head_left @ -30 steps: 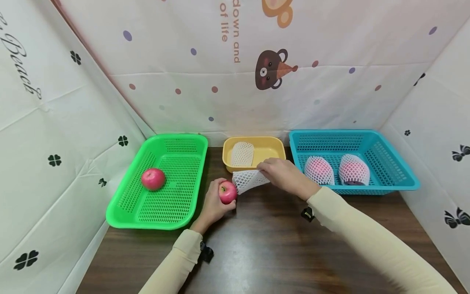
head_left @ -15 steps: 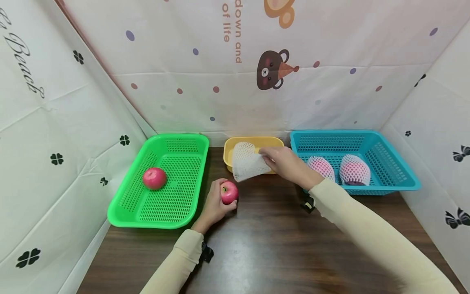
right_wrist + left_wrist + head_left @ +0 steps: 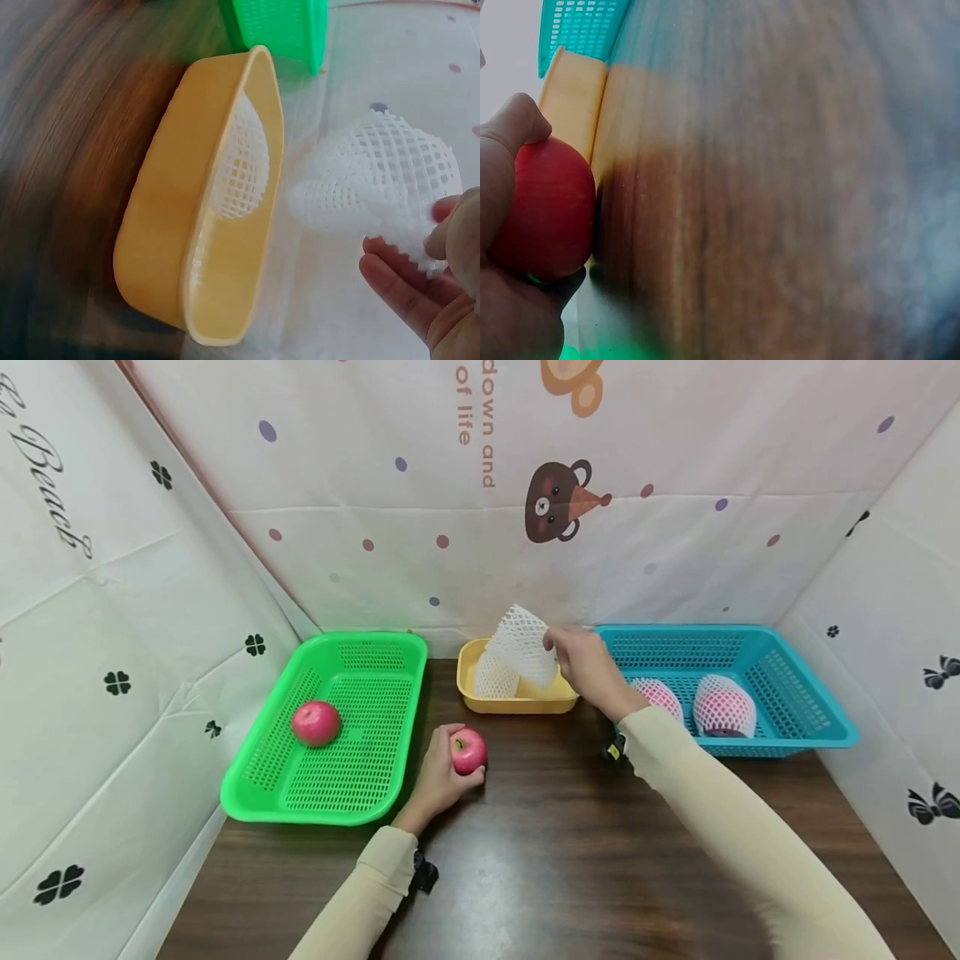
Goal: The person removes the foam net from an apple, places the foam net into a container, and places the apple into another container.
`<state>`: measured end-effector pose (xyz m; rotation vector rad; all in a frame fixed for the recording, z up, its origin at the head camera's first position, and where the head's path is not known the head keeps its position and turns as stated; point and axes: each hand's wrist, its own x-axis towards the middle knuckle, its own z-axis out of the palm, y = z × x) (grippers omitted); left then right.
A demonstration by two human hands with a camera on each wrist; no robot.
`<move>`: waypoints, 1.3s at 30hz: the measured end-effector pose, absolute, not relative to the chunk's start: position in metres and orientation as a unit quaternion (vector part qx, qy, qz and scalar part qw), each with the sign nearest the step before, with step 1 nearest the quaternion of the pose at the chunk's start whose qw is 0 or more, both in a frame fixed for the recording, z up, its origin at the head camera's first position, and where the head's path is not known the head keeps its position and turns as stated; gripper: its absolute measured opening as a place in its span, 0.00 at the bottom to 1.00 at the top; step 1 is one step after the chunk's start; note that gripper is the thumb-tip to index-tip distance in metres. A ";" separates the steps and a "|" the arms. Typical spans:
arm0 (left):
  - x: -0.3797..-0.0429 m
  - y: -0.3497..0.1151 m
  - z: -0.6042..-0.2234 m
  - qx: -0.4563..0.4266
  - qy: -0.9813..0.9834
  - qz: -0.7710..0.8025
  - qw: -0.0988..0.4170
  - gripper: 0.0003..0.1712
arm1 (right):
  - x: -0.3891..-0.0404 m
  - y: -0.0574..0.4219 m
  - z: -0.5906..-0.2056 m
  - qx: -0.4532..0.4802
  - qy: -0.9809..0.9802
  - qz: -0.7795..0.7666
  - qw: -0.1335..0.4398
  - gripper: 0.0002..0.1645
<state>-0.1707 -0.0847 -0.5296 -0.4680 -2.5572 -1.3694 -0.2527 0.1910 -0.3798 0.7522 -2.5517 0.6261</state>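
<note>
In the head view, a person's left hand [image 3: 438, 779] grips a red apple [image 3: 470, 751] on a dark wood table [image 3: 570, 868], while the right hand [image 3: 590, 670] pinches a white foam net [image 3: 525, 645] over a yellow tray [image 3: 517, 705] holding a second net [image 3: 495, 679]. A green basket [image 3: 345, 785] at left holds another apple [image 3: 316, 723]; a blue basket [image 3: 821, 718] at right holds two netted fruits [image 3: 724, 706], one partly blocked by the right sleeve [image 3: 663, 752]. Sideways lettering on the backdrop [image 3: 337, 460] reads "down and" and "of life." The left wrist view shows the hand's hold on the gripped apple up close, its fingers pressed to the red skin. The right wrist view shows thumb and fingertips clasping only the foam net's edge, its mesh extending apart from the tray.
</note>
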 end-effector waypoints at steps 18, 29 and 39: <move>-0.173 -0.084 -0.531 -0.149 -0.871 -0.459 0.088 0.43 | -0.269 0.187 -0.423 0.063 -0.942 0.292 0.155 0.19; -0.173 -0.083 -0.527 -0.143 -0.874 -0.458 0.079 0.43 | -0.280 0.185 -0.442 0.008 -0.948 0.303 0.102 0.20; -0.173 -0.086 -0.529 -0.135 -0.877 -0.456 0.072 0.44 | -0.285 0.177 -0.454 -0.017 -0.948 0.311 0.058 0.20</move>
